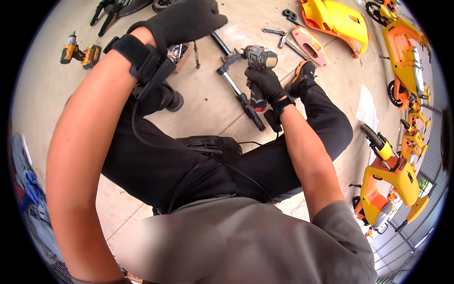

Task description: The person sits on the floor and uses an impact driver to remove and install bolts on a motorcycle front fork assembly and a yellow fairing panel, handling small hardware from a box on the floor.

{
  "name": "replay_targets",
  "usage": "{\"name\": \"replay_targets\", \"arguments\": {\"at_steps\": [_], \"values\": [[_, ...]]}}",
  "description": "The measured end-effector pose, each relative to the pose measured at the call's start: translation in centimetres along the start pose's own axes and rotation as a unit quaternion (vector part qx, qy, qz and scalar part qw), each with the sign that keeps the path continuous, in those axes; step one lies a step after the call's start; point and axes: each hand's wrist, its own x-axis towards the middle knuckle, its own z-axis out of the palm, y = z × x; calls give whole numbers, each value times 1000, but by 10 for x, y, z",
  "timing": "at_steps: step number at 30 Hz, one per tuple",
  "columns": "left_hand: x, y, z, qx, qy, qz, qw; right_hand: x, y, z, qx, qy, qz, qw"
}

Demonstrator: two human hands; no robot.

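Note:
A front fork of a small two-wheeler, with a dark stem, a clamp and a chrome leg ending in a black lower tube, lies slanted over the floor between my legs. My left hand, in a black glove, is closed at the upper end of its stem; the fingertips are partly hidden. In my right hand, also gloved, is a cordless impact wrench, held by its handle. Its grey head sits right beside the fork's clamp, pointing left. I cannot tell whether the two touch.
A yellow cordless drill lies at the left. Pink-orange and yellow body panels, a hammer and a wrench lie at the far right. Yellow scooters line the right side. A small parts box sits below my left wrist.

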Motion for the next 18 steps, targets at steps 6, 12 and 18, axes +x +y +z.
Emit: {"name": "replay_targets", "arguments": {"at_steps": [6,12,18], "values": [[-49,59,54,218,129,167,953,-10,49,3,-231,-24,-79,970],[-114,143,70,158,-217,159,950,-14,63,46,-140,-19,-34,989],[-110,118,56,143,-173,136,965,-6,57,48,44,39,188,980]]}}
